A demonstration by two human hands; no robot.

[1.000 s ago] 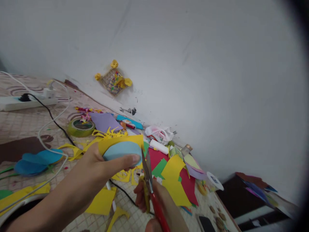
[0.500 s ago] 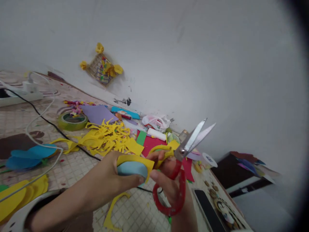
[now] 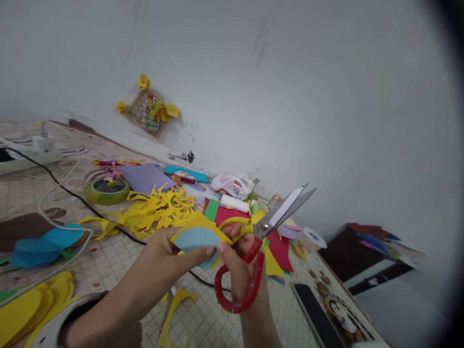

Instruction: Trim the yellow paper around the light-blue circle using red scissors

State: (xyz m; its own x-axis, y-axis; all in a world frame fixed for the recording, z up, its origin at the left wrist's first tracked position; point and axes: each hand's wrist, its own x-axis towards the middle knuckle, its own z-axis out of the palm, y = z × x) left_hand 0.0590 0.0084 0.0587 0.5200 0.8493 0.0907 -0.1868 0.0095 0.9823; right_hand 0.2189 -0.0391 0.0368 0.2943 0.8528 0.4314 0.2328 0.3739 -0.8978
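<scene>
My left hand pinches a piece of yellow paper with a light blue petal-shaped paper lying on it, its thumb pressing the blue piece. Hooked on the fingers of my right hand is a pair of scissors with one red and one yellow handle. The blades point up and to the right, away from the paper, slightly apart. My right thumb and fingers touch the right corner of the yellow paper.
Yellow paper scraps heap behind my hands. A roll of tape and purple paper lie left. Cut yellow shapes and blue petals sit nearer. A phone lies right. Cables cross the table.
My right hand and the scissors have shifted left and the blades have drawn closer together. The yellow paper has tilted, showing more of its surface and of the blue petal.
</scene>
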